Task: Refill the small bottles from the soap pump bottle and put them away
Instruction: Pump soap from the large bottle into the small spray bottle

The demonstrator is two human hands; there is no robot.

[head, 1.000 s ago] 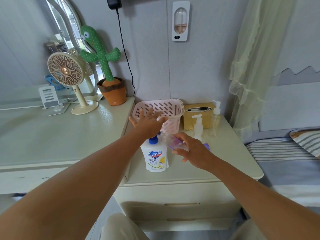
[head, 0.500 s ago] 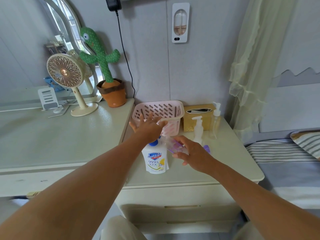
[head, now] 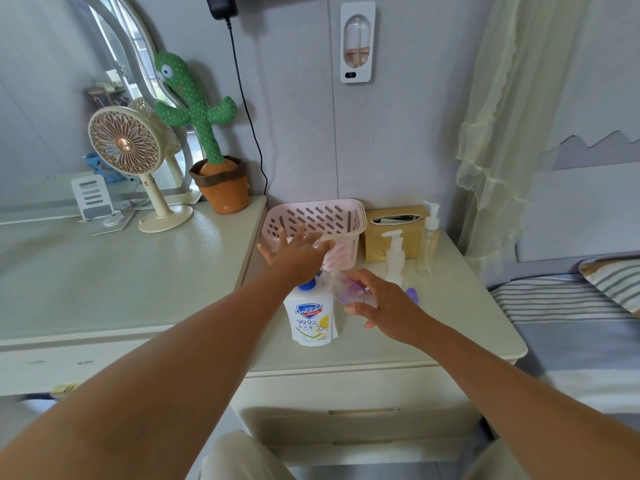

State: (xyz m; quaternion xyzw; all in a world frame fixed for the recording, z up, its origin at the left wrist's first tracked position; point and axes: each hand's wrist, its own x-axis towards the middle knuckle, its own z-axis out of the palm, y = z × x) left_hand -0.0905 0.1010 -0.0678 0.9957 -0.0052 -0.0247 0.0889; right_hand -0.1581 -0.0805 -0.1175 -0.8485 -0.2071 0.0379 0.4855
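Pale and cream-coloured, the bedside surface [head: 450,327] stood against a grey wall, with a pink basket [head: 346,216] at its back edge and a gold tissue box [head: 377,244] beside that. The soap bottle [head: 313,320] stood upright near the front left corner. The left hand [head: 298,254] lay flat on its pump head, fingers spread and gripping nothing, palm down as if pressing. The right hand [head: 384,306] was closed loosely around a small clear bottle [head: 349,289] with purple markings, tilted, its mouth up by the spout. Whether the mouth sat exactly under the spout could not be told, since the left hand hid it. Two more small pump bottles [head: 394,258] stood upright toward the back right, near the tissue box, and a purple cap [head: 412,295] lay just beyond the right hand.

To do this step well, the press probably needed to be slow and straight down so the soap bottle stayed put, with the small bottle's mouth held close against the spout. A short pause before lifting it away would likely catch any trailing drip.
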